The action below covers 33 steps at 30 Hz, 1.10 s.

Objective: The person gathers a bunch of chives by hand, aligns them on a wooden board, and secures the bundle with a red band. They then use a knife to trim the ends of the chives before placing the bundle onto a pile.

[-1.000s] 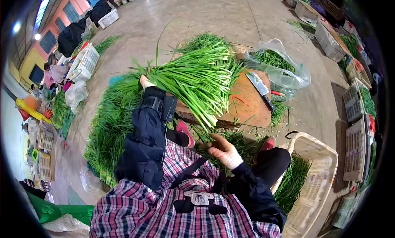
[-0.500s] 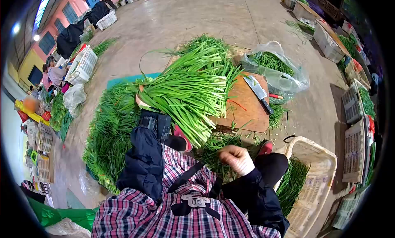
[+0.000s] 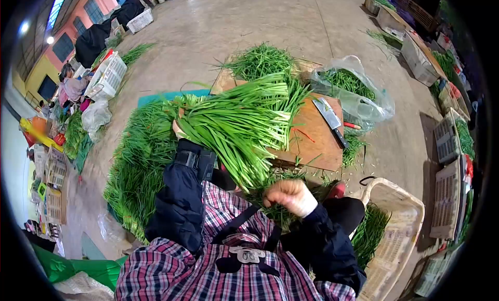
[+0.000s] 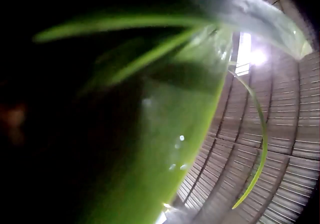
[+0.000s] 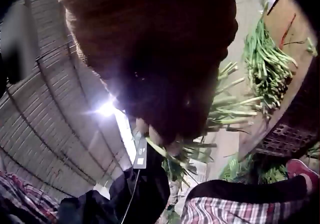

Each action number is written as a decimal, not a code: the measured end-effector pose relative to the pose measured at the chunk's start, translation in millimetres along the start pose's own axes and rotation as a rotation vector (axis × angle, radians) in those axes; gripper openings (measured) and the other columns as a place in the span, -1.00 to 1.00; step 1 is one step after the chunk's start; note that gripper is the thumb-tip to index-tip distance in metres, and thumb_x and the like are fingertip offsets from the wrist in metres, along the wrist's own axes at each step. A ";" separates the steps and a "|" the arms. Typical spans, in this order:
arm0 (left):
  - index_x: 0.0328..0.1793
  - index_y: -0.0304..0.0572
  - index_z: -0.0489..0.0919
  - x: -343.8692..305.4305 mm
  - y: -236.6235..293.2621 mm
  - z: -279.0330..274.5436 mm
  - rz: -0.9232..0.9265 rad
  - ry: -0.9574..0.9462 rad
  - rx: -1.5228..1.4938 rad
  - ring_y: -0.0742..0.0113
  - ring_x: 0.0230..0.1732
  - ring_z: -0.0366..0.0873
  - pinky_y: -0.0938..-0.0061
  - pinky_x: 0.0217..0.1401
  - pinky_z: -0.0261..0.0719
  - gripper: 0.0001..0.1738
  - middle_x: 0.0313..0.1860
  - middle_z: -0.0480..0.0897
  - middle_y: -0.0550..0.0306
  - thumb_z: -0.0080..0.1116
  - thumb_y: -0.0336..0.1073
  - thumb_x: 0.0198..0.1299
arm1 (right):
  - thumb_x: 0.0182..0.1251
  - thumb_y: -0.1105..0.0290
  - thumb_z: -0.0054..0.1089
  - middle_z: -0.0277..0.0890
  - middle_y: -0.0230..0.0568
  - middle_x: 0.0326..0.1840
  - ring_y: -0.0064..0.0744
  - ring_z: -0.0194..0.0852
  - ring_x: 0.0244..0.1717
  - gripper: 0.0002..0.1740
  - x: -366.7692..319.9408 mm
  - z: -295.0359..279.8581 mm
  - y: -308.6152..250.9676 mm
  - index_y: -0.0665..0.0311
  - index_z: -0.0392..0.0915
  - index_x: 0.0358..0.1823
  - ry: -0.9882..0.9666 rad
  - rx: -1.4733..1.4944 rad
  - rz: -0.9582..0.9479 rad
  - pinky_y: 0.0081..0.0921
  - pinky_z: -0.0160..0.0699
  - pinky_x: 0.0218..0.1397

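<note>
My left hand (image 3: 179,129) grips a large bunch of green chives (image 3: 234,119) by its leafy side, with the pale cut ends fanned to the right. In the left wrist view a broad green leaf (image 4: 185,114) close to the camera hides the hand. Just below the lowest stalk ends is my right hand (image 3: 292,197), its fingers curled in. The right wrist view shows that hand (image 5: 160,49) dark, with a thin pale stem (image 5: 160,151) right by its fingertips; I cannot tell whether it pinches it. Pale stalk ends (image 5: 232,109) stick out behind it.
A cleaver (image 3: 327,114) lies on the wooden board (image 3: 314,145). Beyond are a chive pile (image 3: 260,59) and a plastic bag of greens (image 3: 382,106). More chives (image 3: 135,166) are heaped at left. A white basket (image 3: 403,223) stands at right, near a pink shoe (image 3: 337,190).
The bunch in my left hand has come lower and closer to my body. My right hand has drawn back from the stalk ends, then risen slightly leftward, its fingers now curled.
</note>
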<state>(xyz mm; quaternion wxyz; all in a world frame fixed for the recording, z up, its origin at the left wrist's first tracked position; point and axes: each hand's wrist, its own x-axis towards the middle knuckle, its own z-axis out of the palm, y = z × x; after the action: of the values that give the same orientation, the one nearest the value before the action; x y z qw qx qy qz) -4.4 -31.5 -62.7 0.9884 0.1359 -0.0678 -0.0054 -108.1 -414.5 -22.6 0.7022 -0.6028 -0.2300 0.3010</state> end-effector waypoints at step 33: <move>0.11 -0.44 0.43 -17.2 -4.7 16.5 0.005 0.045 0.081 -0.26 0.08 0.47 -0.16 0.16 0.43 -0.42 0.10 0.50 -0.40 -0.16 0.03 0.34 | 0.18 0.43 0.20 0.56 -0.23 -0.31 -0.52 0.49 -0.31 -0.76 -15.6 -54.2 -10.1 0.44 0.53 -0.17 0.514 -0.250 0.014 -0.55 0.49 -0.15</move>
<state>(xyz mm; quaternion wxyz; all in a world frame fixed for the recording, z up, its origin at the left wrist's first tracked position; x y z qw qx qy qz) -23.6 -39.9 -50.6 0.9834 0.1755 -0.0459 0.0028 -80.5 -464.7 -21.1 0.6557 -0.7427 -0.0757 0.1125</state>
